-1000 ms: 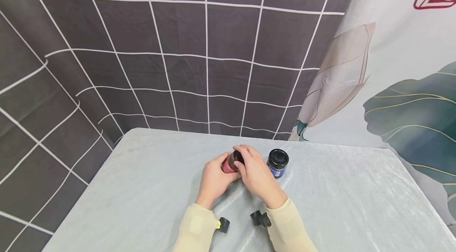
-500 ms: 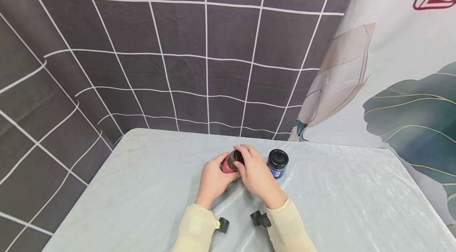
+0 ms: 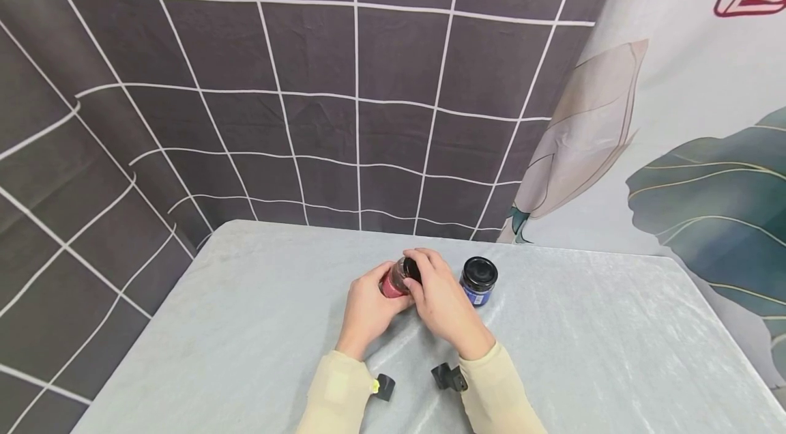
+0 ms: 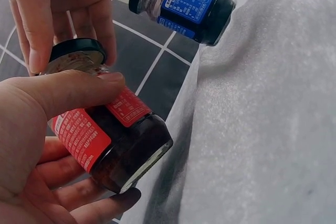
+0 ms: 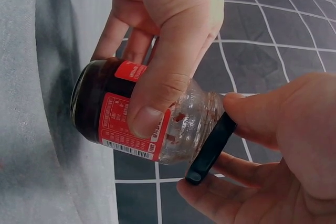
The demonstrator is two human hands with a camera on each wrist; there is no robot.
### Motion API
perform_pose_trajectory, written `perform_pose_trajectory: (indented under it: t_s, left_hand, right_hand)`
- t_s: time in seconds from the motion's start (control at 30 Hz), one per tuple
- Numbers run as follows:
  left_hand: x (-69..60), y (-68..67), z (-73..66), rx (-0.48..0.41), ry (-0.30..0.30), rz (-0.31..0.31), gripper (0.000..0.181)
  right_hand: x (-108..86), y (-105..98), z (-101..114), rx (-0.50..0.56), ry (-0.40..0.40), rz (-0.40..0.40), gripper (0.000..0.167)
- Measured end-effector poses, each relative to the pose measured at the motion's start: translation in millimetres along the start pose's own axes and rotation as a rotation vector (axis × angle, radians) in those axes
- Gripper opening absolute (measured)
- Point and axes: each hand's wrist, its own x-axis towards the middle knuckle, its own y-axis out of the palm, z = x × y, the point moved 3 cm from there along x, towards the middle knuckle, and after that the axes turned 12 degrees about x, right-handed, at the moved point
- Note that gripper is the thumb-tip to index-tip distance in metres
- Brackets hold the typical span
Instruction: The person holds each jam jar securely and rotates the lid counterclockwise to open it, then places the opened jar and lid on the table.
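My left hand grips a red-labelled glass jar around its body, the thumb lying across the label in the left wrist view. The jar is tilted, with dark contents near its base and reddish smears on the clear glass below its neck. At its mouth, my right hand pinches the rim of a black lid between thumb and fingers. In the right wrist view the lid sits slightly askew against the neck; whether its thread is engaged, I cannot tell. Just right of my right hand stands a blue-labelled jar with a black lid.
Grey-white cloth covers the table. Behind it and to the left hangs a dark curtain with white grid lines. A pale curtain with a leaf pattern hangs at the back right.
Very little differs. The red-labelled jar has shifted slightly left within my hands since a second ago; both hands keep their holds, and the blue-labelled jar stays put.
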Motion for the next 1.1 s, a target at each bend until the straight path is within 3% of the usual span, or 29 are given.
perform_pose_trajectory:
  t_s: [1.1]
  left_hand:
    - [0.2, -0.6, 1.0, -0.005, -0.023, -0.012, 0.051]
  right_hand:
    - [-0.3, -1.1, -1.5, -0.002, -0.006, -0.021, 0.039]
